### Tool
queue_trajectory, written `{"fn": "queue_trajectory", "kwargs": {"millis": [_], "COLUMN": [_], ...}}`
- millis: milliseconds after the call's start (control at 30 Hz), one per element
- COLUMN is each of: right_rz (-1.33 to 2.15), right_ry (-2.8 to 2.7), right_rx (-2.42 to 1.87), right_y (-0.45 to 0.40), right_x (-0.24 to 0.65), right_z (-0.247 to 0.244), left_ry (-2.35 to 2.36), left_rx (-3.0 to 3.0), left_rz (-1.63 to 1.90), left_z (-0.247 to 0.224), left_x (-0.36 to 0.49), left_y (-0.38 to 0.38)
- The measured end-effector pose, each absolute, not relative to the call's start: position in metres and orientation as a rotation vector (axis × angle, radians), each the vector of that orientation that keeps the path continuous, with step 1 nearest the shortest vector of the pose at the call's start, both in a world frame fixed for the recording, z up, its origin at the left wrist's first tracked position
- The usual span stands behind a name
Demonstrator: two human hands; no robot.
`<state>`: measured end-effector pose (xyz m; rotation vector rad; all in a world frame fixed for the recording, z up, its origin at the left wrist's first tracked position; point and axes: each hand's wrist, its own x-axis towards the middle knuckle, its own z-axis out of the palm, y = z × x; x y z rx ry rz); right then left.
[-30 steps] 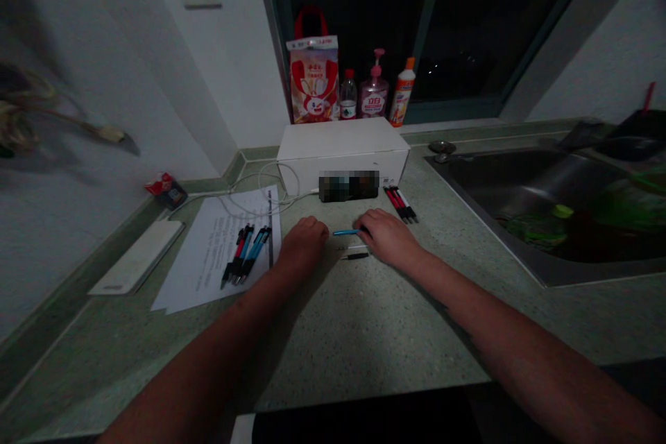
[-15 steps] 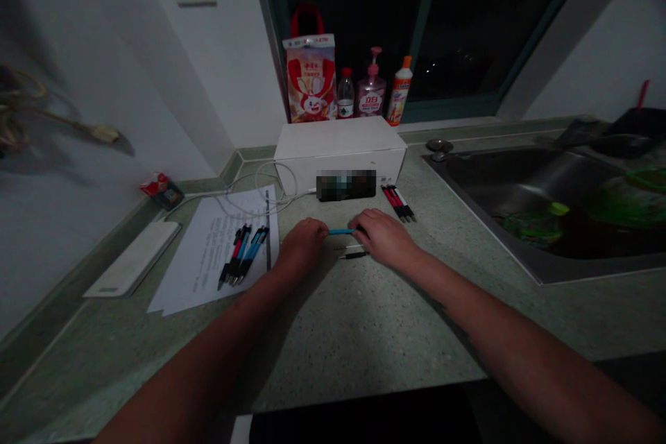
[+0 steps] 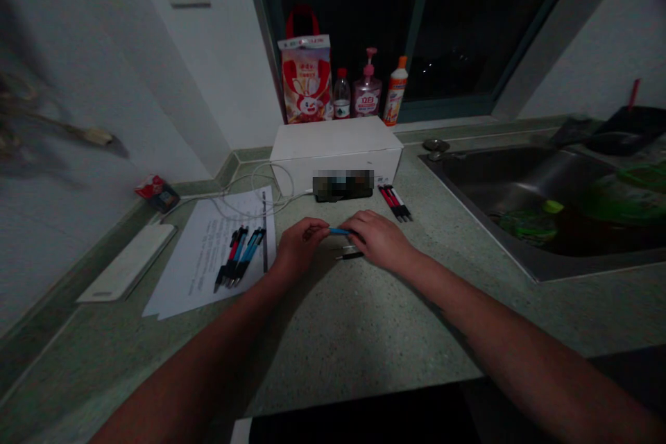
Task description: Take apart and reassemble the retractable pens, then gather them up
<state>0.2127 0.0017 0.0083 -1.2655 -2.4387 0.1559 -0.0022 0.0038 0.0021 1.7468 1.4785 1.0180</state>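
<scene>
My left hand (image 3: 300, 247) and my right hand (image 3: 381, 238) meet over the counter, each pinching one end of a blue pen barrel (image 3: 339, 231). Only its middle shows between the fingertips; both ends are hidden. Just below, a short black pen part (image 3: 352, 256) with a thin tip lies on the counter, partly covered by my right hand. A thin pale piece beside it is mostly hidden under the same fingers. To the left, several assembled pens (image 3: 239, 257) in blue, red and black lie on printed sheets (image 3: 182, 270). Red and white barrels with black grips (image 3: 395, 202) lie right of my hands.
A white box (image 3: 333, 142) stands behind, with a phone (image 3: 343, 187) leaning on it and a white cable running left. Bottles (image 3: 367, 94) and a red bag (image 3: 306, 80) line the windowsill. A steel sink (image 3: 479, 222) is at the right, a white slab (image 3: 127, 263) at the left.
My hands have come slightly closer together, so less of the blue barrel shows. The barrel now tilts a little. The whole view has shifted slightly.
</scene>
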Motion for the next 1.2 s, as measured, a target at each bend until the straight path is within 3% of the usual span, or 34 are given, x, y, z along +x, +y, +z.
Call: {"fn": "queue_trajectory", "kwargs": {"millis": [167, 400, 633, 1067, 1200], "right_rz": [0.208, 0.337, 0.298, -0.017, -0.020], "right_ry": [-2.285, -2.046, -1.978, -2.027, -2.059], "right_rx": [-1.371, -1.488, -1.529, -1.672, -1.612], "right_y": [0.002, 0.002, 0.003, 0.013, 0.011], "right_x": [0.211, 0.211, 0.212, 0.234, 0.231], "right_z": [0.007, 0.004, 0.004, 0.006, 0.006], "left_ry": [1.406, 1.364, 1.364, 1.354, 1.403], "left_rx": [1.846, 2.434, 2.564, 2.498, 2.508], "left_rz": [1.003, 0.625, 0.585, 1.218, 1.224], "left_z": [-0.011, -0.006, -0.006, 0.000, -0.002], "left_x": [-0.003, -0.004, 0.000, -0.020, -0.021], "left_y": [0.007, 0.003, 0.005, 0.009, 0.010]}}
